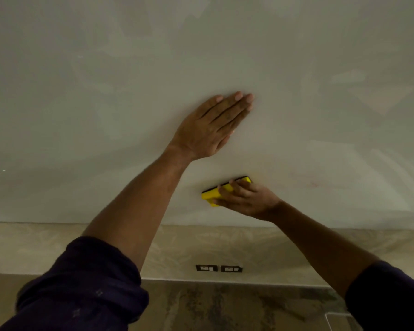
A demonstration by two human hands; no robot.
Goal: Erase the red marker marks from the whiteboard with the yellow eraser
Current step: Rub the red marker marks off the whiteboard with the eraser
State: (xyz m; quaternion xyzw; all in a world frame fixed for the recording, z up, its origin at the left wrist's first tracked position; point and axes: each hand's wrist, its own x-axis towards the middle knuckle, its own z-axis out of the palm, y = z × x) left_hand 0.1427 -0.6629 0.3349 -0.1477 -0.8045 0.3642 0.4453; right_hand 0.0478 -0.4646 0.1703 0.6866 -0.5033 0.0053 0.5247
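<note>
The whiteboard [105, 91] fills the upper two thirds of the head view. My left hand [213, 126] lies flat against it, fingers straight and together, pointing up and right. Below it my right hand [246, 200] grips the yellow eraser [212, 194], which has a black felt edge pressed to the board. A faint red marker smudge [313, 183] shows to the right of the eraser; the rest of the board looks wiped, with pale streaks.
Under the board's lower edge runs a beige wall [34, 247] with two dark wall sockets [219, 268]. A patterned brown floor [225, 306] lies below. Dark sleeves cover both of my upper forearms.
</note>
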